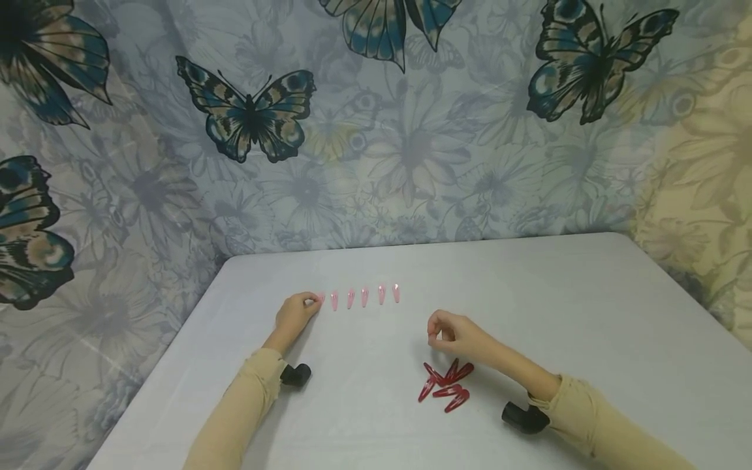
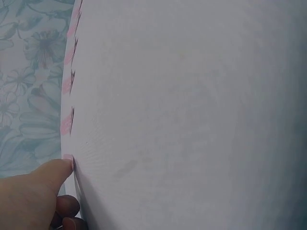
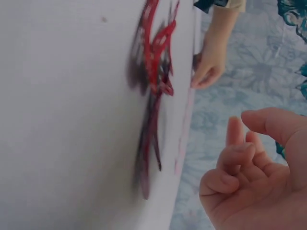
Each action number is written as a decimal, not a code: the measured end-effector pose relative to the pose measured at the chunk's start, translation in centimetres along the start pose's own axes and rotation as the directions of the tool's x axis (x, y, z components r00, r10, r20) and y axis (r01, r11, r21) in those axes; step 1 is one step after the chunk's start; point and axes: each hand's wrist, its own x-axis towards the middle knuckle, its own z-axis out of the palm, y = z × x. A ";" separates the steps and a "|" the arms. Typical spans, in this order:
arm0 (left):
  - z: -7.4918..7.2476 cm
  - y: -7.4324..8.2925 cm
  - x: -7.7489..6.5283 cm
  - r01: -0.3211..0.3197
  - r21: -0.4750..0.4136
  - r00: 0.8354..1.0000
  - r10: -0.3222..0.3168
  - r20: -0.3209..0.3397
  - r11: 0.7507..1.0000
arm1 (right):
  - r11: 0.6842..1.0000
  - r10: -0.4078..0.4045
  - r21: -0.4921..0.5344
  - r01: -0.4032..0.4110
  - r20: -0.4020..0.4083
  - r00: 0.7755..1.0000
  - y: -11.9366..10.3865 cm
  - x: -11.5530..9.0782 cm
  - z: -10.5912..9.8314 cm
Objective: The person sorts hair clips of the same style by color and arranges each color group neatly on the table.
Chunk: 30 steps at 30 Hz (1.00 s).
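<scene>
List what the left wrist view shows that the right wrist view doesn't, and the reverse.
Only the left wrist view shows pink clips as distinct pieces, with the left hand close up at one of them.

Only the right wrist view shows the red clips, the right hand and butterfly print.

Both show the left hand, pink clips (blurred together in the right wrist view), white table and flowered cloth.
</scene>
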 end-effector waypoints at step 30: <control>0.1 0.3 -0.3 0.011 0.020 1.000 -0.011 -0.004 1.000 | 0.995 -0.060 -0.062 0.079 0.264 0.963 0.9 -1.4 0.8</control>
